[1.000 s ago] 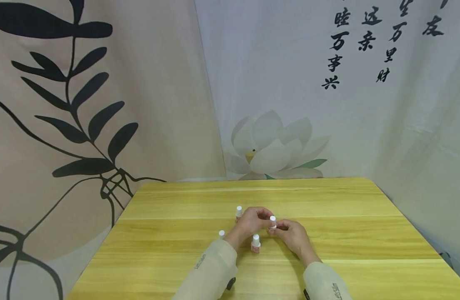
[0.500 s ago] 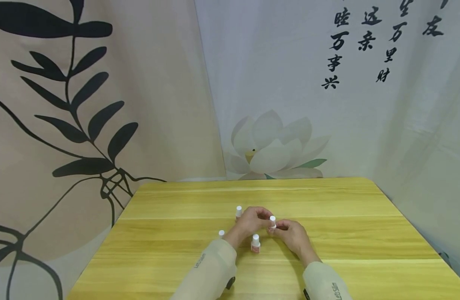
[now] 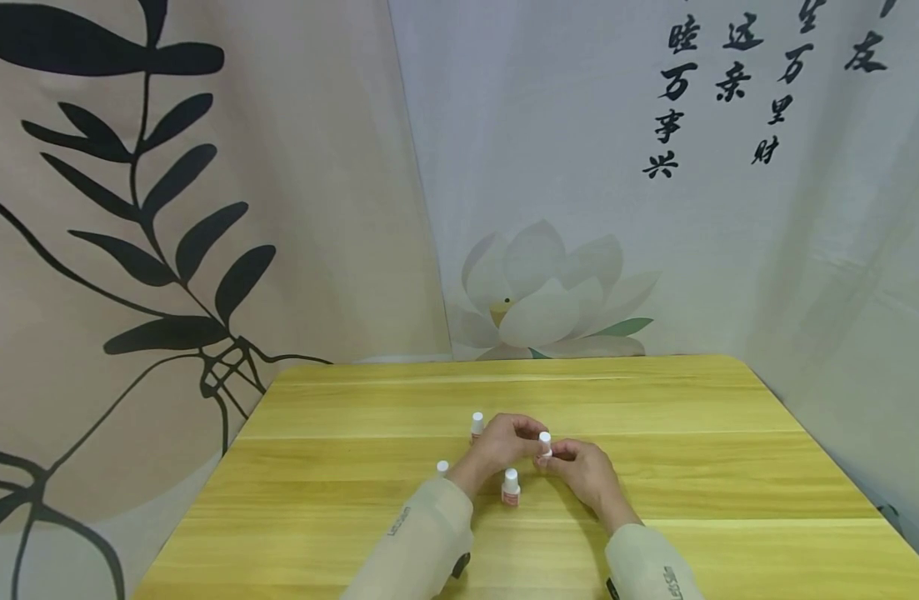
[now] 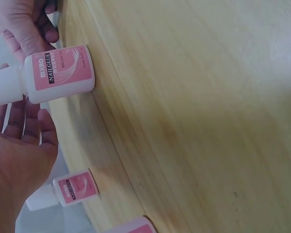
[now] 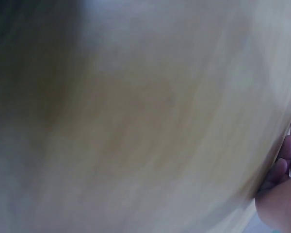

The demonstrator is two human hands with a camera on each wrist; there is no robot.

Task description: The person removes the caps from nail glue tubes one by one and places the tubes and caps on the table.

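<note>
Both hands meet at one small white-capped nail glue bottle (image 3: 545, 443), which stands upright between them near the middle of the table. From its left side my left hand (image 3: 506, 443) holds it with thumb and fingers. On its right, my right hand (image 3: 582, 471) pinches low on the bottle with thumb and forefinger. Fingers cover most of its body. A second nail glue bottle (image 4: 63, 73), pink-labelled, stands just in front of the hands, and in the left wrist view it overlaps them. In the right wrist view only curled fingers (image 5: 285, 155) show at the edge.
Another bottle (image 3: 477, 425) stands behind the left hand, and one more (image 3: 442, 468) is partly hidden by the left forearm. All are on a yellow wood-grain table (image 3: 339, 483). A printed curtain (image 3: 339, 183) hangs behind the table's far edge.
</note>
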